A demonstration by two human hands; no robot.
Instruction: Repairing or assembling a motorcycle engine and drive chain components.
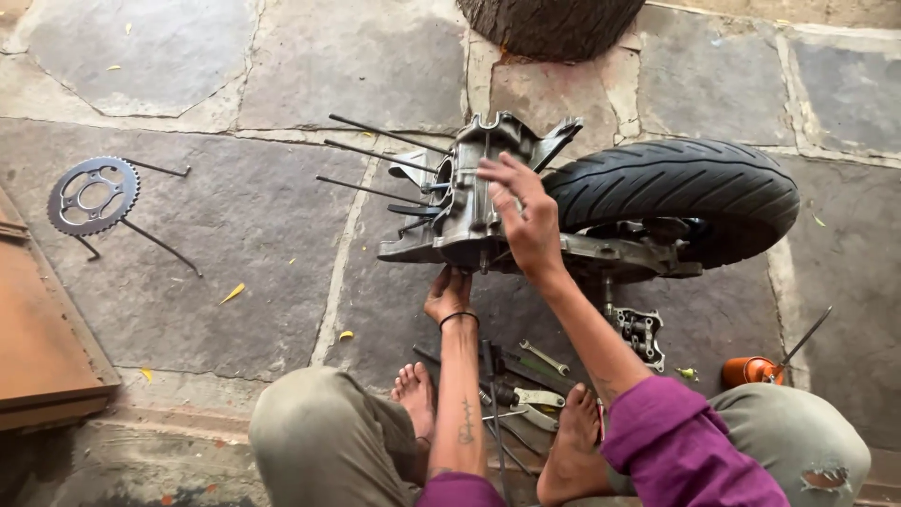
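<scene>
The person squatted barefoot on a stone floor (235,225) with a grey metal engine case (469,202) lying in front of the knees. The case was joined at its right end to a black tyre (685,192), and four thin rods (375,155) stuck out of its left end, pointing away over the stone.

The left hand (448,293) reached under the near edge of the case, fingers tucked up against the metal; from this view it could not be told whether that grip was closed on anything. A dark band sat on that wrist. The right hand (526,211) lay over the top of the case with the fingers spread and slack, resting on the metal without clasping it, so that grip was open.

Between the bare feet lay a scatter of tools (526,390), among them a spanner (544,357). Just beyond the right forearm a small metal part with holes (641,333) lay on the floor below the tyre. An orange oil can (751,371) with a long thin spout stood near the right knee. Well apart to the left, a toothed sprocket (92,195) lay flat on the stone with thin bent rods beside it. A rust-brown slab (42,329) sat at the left edge, and a tree trunk (549,23) rose at the top.
</scene>
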